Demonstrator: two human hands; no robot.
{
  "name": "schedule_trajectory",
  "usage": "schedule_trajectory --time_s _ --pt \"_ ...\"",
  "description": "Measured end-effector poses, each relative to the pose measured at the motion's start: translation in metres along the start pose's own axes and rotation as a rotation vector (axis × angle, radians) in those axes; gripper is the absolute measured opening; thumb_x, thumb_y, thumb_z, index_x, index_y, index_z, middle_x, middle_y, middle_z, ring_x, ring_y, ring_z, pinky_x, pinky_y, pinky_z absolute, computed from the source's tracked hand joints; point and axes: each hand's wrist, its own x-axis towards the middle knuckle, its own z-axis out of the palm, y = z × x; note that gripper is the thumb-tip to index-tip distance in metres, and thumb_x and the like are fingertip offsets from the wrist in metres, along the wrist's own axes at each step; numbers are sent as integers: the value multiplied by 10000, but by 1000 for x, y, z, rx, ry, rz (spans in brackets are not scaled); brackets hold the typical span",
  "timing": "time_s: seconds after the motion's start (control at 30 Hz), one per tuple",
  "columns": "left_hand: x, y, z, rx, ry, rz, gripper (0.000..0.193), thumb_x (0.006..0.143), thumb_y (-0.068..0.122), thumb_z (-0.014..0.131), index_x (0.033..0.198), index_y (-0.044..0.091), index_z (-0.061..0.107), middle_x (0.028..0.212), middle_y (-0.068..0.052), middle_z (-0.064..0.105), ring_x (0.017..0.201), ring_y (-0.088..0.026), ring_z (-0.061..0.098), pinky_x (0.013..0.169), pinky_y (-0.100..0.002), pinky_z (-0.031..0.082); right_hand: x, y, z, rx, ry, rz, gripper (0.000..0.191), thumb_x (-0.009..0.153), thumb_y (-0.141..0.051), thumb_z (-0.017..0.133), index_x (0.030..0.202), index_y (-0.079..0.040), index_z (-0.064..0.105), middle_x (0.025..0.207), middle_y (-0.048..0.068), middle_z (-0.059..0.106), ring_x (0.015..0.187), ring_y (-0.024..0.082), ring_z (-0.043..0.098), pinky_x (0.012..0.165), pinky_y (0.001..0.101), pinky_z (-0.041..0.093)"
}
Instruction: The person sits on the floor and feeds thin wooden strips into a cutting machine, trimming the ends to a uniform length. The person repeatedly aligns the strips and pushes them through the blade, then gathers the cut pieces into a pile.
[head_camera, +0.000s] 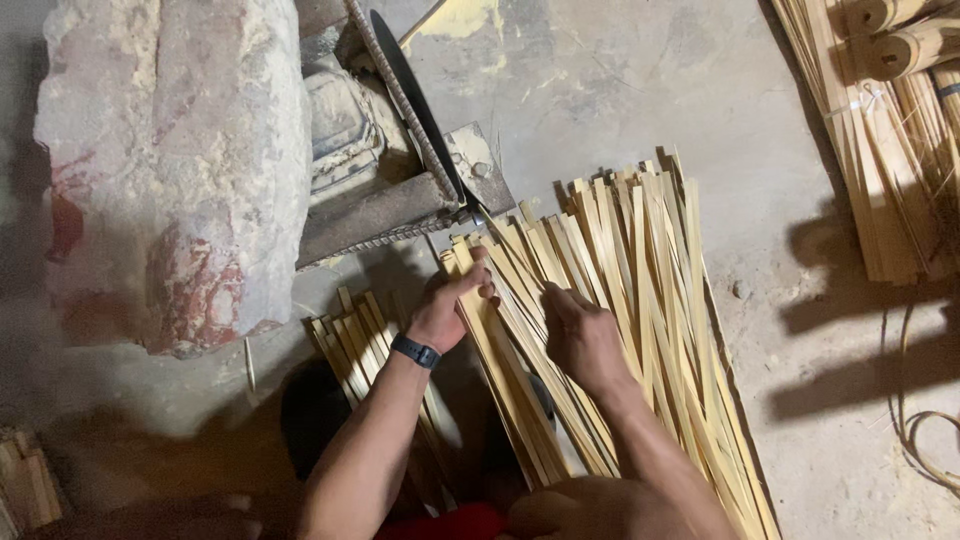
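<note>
A fan of pale bamboo strips (640, 270) lies on the concrete floor in front of me, its far ends near a dark curved blade (420, 110). My left hand (450, 305), with a dark wristband, grips the left edge of the strip bundle close to the blade's tip. My right hand (580, 335) rests on top of the strips in the middle, fingers curled over them. A smaller bunch of strips (355, 335) lies under my left forearm.
A large rough stone block (170, 170) with red stains stands at the left, a ridged metal bar (400, 100) beside the blade. More bamboo strips and cut bamboo tubes (900, 110) lie at the upper right. A coiled cord (925, 430) lies at the right edge.
</note>
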Motion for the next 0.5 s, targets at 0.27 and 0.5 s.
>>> schedule_trajectory --time_s 0.27,0.5 --pt "-5 5 -34 189 3 -59 510 840 -32 690 1285 -90 448 1156 -86 633 1107 -211 590 1030 -395 446 50 -2 55 -1 1 56 256 936 38 624 1183 68 684 782 187 712 513 207 651 385 296 545" --pt "16 -19 -39 296 324 -44 547 744 -52 678 1182 45 364 1225 -173 529 1337 -335 502 1187 -525 379 65 2 59 46 -11 10 407 757 -61 811 1121 71 690 881 193 749 629 231 700 495 318 607"
